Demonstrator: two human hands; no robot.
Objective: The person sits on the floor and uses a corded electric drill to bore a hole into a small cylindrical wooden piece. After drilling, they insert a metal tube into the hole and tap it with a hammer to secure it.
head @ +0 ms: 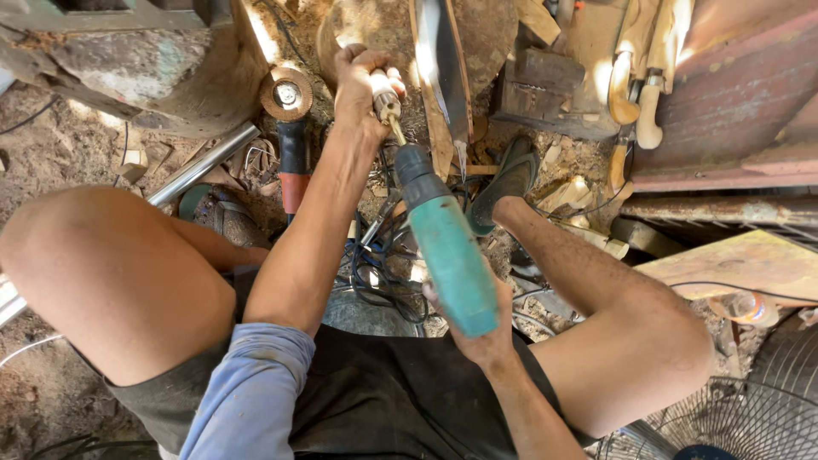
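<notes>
My left hand [362, 85] is stretched forward and closed around a pale wooden handle with a metal ferrule [385, 98]. My right hand [486, 336] grips the rear of a teal power drill [447, 247] from below. The drill's dark nose [409, 162] points at the handle's metal end, and a thin bit links the two. I sit with both knees spread, my feet on a sawdust floor.
An angle grinder [290, 119] with an orange body lies left of my arm. A metal pipe [204, 162] runs diagonally at left. A long blade [450, 68] lies ahead. Tangled cables [379, 273] sit between my legs. A fan grille [733, 417] stands at bottom right.
</notes>
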